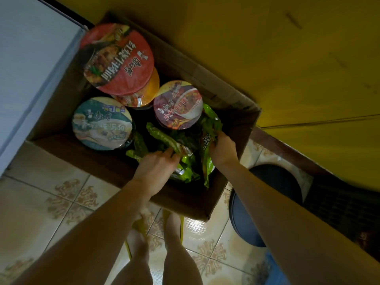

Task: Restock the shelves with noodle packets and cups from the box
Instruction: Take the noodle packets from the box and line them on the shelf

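"Head view, looking straight down: where is the stock?"

"All of it sits in the cardboard box (pixel 185 200), open on the tiled floor (pixel 41 202). Four cups stand in its far and left parts. The red-lidded cup (pixel 117 58) is farthest and rests on top of an orange cup (pixel 149 93). Right of those stands a purple-lidded cup (pixel 177 103), and nearer on the left a teal-lidded cup (pixel 102 123)."

"And the packets?"

"Green noodle packets (pixel 186 171) lie heaped in the near right corner, below the purple lid and right of the teal one."

"What are the hands doing?"

"Both are down in the box among the packets. The left hand (pixel 156 167) has its fingers curled onto the near end of a long green packet (pixel 162 136) that slants up toward the far left. The right hand (pixel 223 149) is closed round a crumpled green packet (pixel 209 128) beside the box's right wall."

"Anything around the box?"

"A pale cabinet (pixel 30 58) stands against the box's left side, a yellow surface (pixel 287 58) runs along the far right, and a dark round stool (pixel 267 192) stands just right of the box. The person's legs show at the near edge, close to the box's near wall."
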Demonstrator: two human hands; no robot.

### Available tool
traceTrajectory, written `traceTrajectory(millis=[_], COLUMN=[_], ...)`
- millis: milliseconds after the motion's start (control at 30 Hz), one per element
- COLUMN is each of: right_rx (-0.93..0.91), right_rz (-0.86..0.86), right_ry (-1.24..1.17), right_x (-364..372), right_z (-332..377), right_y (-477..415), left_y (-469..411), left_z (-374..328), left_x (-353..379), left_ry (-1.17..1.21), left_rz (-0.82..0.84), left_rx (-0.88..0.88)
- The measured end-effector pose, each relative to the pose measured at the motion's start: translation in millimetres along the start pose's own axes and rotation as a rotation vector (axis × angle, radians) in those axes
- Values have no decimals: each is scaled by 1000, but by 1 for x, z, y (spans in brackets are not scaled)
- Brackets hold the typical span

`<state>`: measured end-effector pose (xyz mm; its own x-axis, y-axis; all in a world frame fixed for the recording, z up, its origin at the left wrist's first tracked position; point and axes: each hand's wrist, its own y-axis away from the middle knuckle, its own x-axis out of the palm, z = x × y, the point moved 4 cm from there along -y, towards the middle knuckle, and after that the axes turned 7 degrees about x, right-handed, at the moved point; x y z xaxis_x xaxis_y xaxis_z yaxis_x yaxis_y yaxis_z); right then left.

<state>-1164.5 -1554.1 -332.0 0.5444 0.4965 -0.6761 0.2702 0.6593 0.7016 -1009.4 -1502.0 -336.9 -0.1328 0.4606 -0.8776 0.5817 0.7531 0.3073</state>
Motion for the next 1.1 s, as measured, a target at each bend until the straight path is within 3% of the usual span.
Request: traceTrajectory(millis=[167,567,933,1100], right_rx=[-34,-216,-497,-663], right_rz=[-13,8,88,126], right_ry=[-26,-159,-126,-107], right_x=[-17,-108,-186,-202], right_z=[9,86,203,256], right_y=[27,146,263,326], left_y=[27,120,227,288], left_z=[-7,-38,-63,-70], left_x=[-29,-189,-338,-393], left_ry=[53,66,424,432], left_rz=[-70,-284,-756,-971], left_rx=[-70,-343,-578,-692])
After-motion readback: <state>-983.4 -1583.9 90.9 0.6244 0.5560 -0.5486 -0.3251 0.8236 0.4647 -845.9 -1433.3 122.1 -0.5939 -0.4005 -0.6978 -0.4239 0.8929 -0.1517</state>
